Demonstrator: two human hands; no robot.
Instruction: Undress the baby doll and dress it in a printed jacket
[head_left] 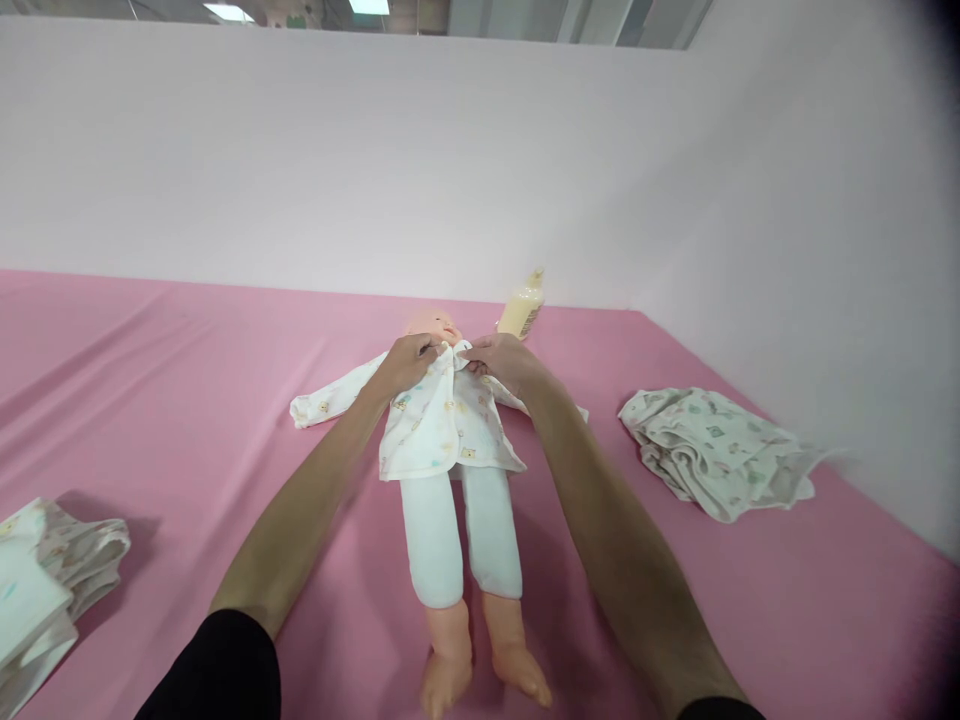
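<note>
A baby doll [448, 660] lies on its back, feet toward me, with bare feet and white legs. It wears a white printed baby jacket [427, 430], whose sleeves spread out to both sides. My left hand [409, 360] pinches the jacket's collar on the left of the neck. Opposite it, my right hand [501, 362] grips the collar's other edge, fingers curled in at the neckline. The two front panels meet down the middle of the chest. My hands partly cover the doll's shoulders and chin.
Beyond the doll's head, a pale yellow pump bottle [521, 308] leans near the white wall [337, 160]. A crumpled printed cloth [712, 445] lies on the right, and folded printed cloths [45, 580] lie at the left front. Pink sheeting [187, 400] covers the surface, with creases on the left.
</note>
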